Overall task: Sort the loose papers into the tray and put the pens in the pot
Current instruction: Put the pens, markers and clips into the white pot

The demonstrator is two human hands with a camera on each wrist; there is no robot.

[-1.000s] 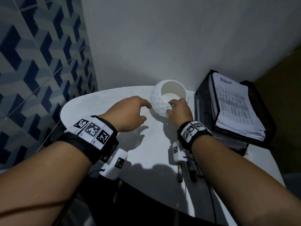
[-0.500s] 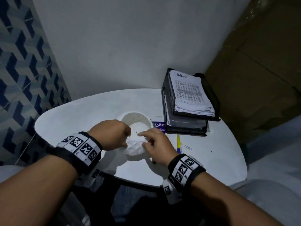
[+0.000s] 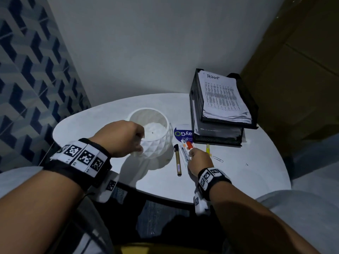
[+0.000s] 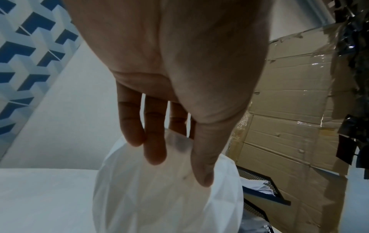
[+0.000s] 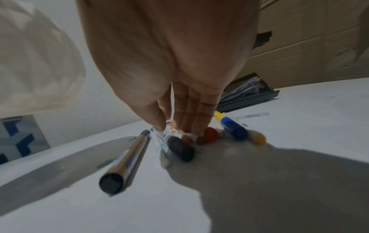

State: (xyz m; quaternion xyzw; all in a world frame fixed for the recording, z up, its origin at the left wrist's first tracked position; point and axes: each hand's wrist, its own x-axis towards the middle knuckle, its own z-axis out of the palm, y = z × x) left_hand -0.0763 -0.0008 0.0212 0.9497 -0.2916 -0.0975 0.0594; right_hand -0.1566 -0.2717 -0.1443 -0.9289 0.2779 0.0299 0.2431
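Observation:
A white faceted pot (image 3: 156, 142) stands mid-table. My left hand (image 3: 140, 143) grips its near rim, fingers inside and thumb outside, as the left wrist view shows on the pot (image 4: 165, 201). Right of the pot lie several pens: a gold pen (image 3: 177, 160), white markers (image 3: 184, 153), an orange-capped one (image 3: 189, 145) and a yellow pen (image 3: 207, 149). My right hand (image 3: 191, 154) reaches down onto them. Its straight fingertips (image 5: 187, 126) touch the markers and the thumb sits beside them. Printed papers (image 3: 222, 96) lie in the black stacked tray (image 3: 197, 99).
A blue and white card (image 3: 180, 133) lies between the pot and the tray. A paper clip (image 3: 218, 159) lies right of the pens. The round white table (image 3: 247, 176) sits in a corner, with a tiled wall to the left and cardboard boxes (image 3: 302, 70) to the right.
My right hand has left the pot and moved right and down onto the pens. My left hand stays on the pot's rim. The head view has shifted.

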